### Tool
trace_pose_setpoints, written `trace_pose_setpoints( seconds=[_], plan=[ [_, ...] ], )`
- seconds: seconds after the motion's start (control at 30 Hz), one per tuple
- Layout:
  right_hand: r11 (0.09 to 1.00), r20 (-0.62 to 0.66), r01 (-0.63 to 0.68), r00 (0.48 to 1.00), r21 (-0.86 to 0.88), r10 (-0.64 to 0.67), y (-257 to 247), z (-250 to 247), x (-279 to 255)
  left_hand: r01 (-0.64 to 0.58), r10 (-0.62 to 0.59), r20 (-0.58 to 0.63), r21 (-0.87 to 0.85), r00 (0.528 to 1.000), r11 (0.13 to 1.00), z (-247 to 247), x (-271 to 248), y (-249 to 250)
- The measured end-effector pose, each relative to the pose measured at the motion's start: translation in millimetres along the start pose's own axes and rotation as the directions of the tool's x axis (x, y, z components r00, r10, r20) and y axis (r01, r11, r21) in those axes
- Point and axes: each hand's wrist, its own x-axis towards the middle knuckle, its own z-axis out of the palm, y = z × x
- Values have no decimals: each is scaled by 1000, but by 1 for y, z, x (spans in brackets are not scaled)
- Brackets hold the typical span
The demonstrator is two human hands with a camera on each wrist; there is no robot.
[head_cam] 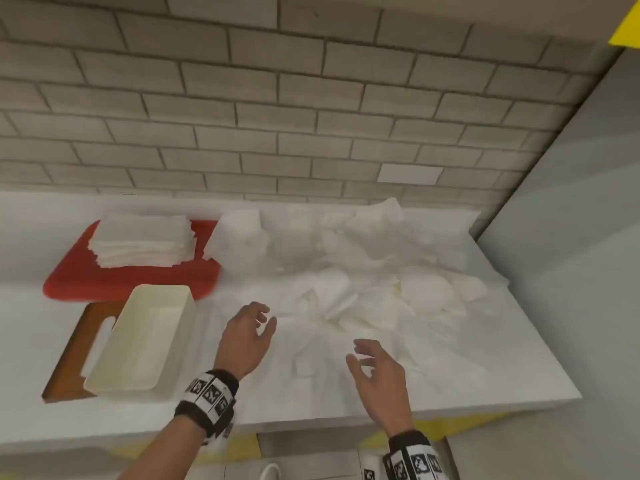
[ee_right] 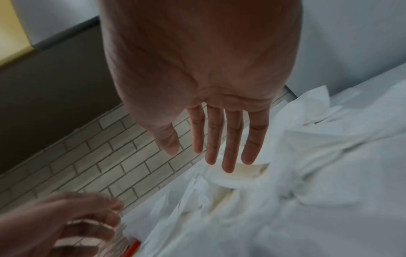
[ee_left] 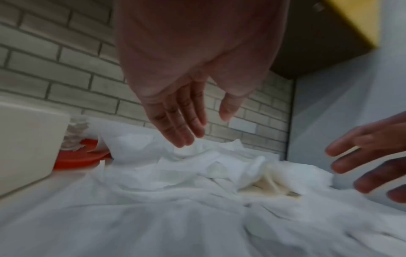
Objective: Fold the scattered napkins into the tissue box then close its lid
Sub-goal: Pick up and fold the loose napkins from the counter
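A heap of crumpled white napkins (head_cam: 349,271) covers the right half of the white counter. The cream tissue box (head_cam: 138,337) stands open and empty at the front left, resting partly on a brown board-like lid (head_cam: 74,355). My left hand (head_cam: 265,318) hovers just left of the heap, fingers loosely spread, holding nothing. My right hand (head_cam: 358,355) hovers at the heap's front edge, fingers straight and empty. In the left wrist view my left hand (ee_left: 202,128) hangs over the napkins (ee_left: 208,167). My right hand (ee_right: 197,154) floats above the napkins (ee_right: 307,182) in the right wrist view.
A neat stack of folded napkins (head_cam: 142,242) lies on a red tray (head_cam: 138,280) behind the box. A brick-tiled wall (head_cam: 277,116) runs along the back. A grey panel (head_cam: 571,237) closes off the right side. The counter's front edge (head_cam: 311,419) is near my wrists.
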Motion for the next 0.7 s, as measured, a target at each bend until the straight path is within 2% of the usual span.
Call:
trace_pose_setpoints(
  seconds=[0.03,0.1,0.17,0.3,0.37,0.43,0.53,0.6,0.7],
  plan=[
    [1000,-21,16,1000,14,-16,-5,2,23,52,-52,-36,-9,998,999,6,26,-6],
    [999,-42,13,999,41,-11,-18,2,68,223,-223,-17,-6,975,975,12,67,-14],
    [999,-48,6,999,42,-4,-31,2,114,370,-370,32,-7,929,929,18,103,-23],
    [997,-22,-80,997,-21,79,-33,15,195,608,-601,146,-9,786,794,40,150,-48],
    [984,41,-163,985,-74,166,-27,22,226,658,-641,184,-50,746,751,47,163,-51],
    [961,157,-224,956,-162,249,-20,30,243,647,-621,195,-114,759,754,51,166,-46],
    [964,230,-107,959,-244,164,-14,33,243,605,-578,181,-259,796,753,47,161,-36],
    [987,233,-22,971,-162,60,-15,24,234,566,-534,202,-402,821,720,36,149,-24],
    [997,195,72,978,37,-78,-28,1,214,534,-448,291,-464,846,707,20,114,-13]
  ],
)
